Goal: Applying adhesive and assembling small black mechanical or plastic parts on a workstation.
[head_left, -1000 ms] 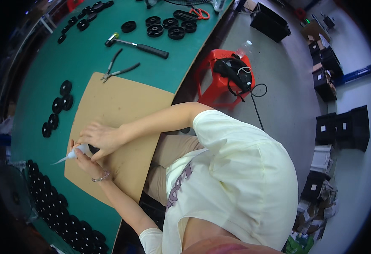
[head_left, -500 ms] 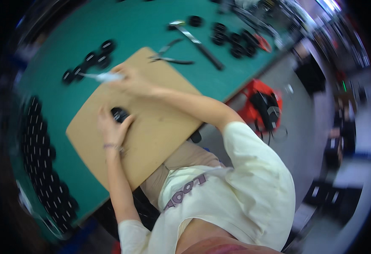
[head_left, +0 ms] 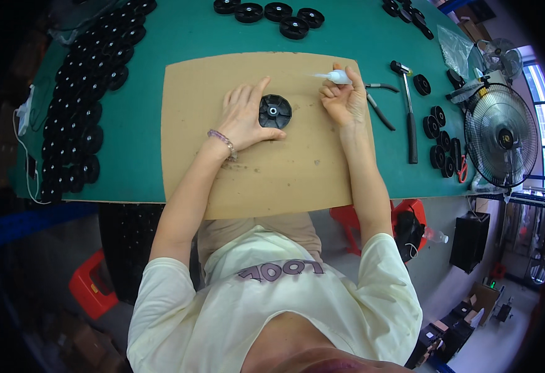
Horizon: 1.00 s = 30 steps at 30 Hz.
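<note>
A black spoked plastic wheel with a metal hub lies flat on a cardboard sheet. Around its left side curves my left hand, fingers and thumb spread apart; whether the fingertips touch the rim, I cannot tell. My right hand is closed around a small white squeeze bottle above the sheet's right edge. The bottle's thin nozzle points left and stays apart from the wheel.
Rows of black wheels cover the green table's left side; several more wheels lie at the far edge. Right of the cardboard are pliers, a hammer, red-handled scissors and a fan.
The view has turned and steadied. My right hand with the bottle has moved from the cardboard's far edge toward its right edge. My left hand stays beside the wheel.
</note>
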Available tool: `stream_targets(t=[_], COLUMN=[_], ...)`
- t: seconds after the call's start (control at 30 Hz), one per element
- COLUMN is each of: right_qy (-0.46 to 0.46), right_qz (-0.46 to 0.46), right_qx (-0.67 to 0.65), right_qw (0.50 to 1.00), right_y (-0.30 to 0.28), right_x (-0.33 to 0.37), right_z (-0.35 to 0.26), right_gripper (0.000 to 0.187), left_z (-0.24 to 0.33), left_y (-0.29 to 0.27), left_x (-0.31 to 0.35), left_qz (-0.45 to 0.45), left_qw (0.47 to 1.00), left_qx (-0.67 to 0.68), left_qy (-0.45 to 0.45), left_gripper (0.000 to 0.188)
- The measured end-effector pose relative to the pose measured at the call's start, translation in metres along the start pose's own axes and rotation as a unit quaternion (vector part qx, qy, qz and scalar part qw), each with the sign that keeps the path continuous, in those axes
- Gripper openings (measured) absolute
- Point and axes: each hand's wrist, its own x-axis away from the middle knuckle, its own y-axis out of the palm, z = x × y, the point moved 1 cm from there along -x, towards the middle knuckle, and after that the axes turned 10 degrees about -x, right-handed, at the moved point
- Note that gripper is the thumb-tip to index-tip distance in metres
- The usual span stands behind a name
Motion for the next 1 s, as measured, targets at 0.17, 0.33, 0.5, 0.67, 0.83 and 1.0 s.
stream_targets(t=[0.17, 0.33, 0.5, 0.67, 0.83, 1.0], right_qy=[0.075, 0.03, -0.204, -0.412, -0.423, -0.409], right_qz=[-0.025, -0.044, -0.021, -0.029, -0.043, -0.058], right_qx=[-0.028, 0.062, 0.252, 0.354, 0.395, 0.392], right_qw=[0.996, 0.997, 0.946, 0.839, 0.814, 0.822], right_y=[-0.004, -0.007, 0.008, 0.009, 0.014, 0.016], right_x=[0.002, 0.003, 0.017, 0.017, 0.02, 0.022], right_z=[0.002, 0.004, 0.007, 0.01, 0.021, 0.025], right_gripper=[0.026, 0.032, 0.031, 0.032, 0.033, 0.032], left_z=[0.003, 0.008, 0.004, 0.008, 0.009, 0.008], left_y=[0.005, 0.008, 0.008, 0.016, 0.014, 0.014], left_x=[-0.001, 0.001, -0.003, -0.006, -0.007, -0.006], left_qz=[0.015, 0.058, 0.049, 0.079, 0.061, 0.069], left_qw=[0.999, 0.997, 0.99, 0.984, 0.982, 0.984], left_qx=[0.019, -0.057, 0.126, 0.159, 0.179, 0.166], left_qy=[0.031, 0.009, -0.028, -0.009, -0.015, -0.011], left_gripper=[0.095, 0.089, 0.085, 0.087, 0.087, 0.087])
